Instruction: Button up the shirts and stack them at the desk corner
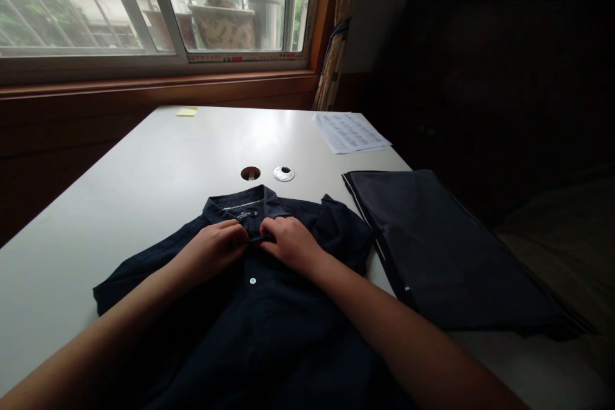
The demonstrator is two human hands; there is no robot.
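Note:
A dark navy polo shirt lies front side up on a white table, collar pointing away from me. My left hand and my right hand meet at the placket just below the collar, fingers pinching the fabric near the top button. A small white button shows lower on the placket, between my forearms.
A folded dark garment with a thin white edge stripe lies to the right of the shirt. Printed sheets of paper sit at the far right, a yellow sticky note at the far edge. A cable hole and its loose cap lie beyond the collar.

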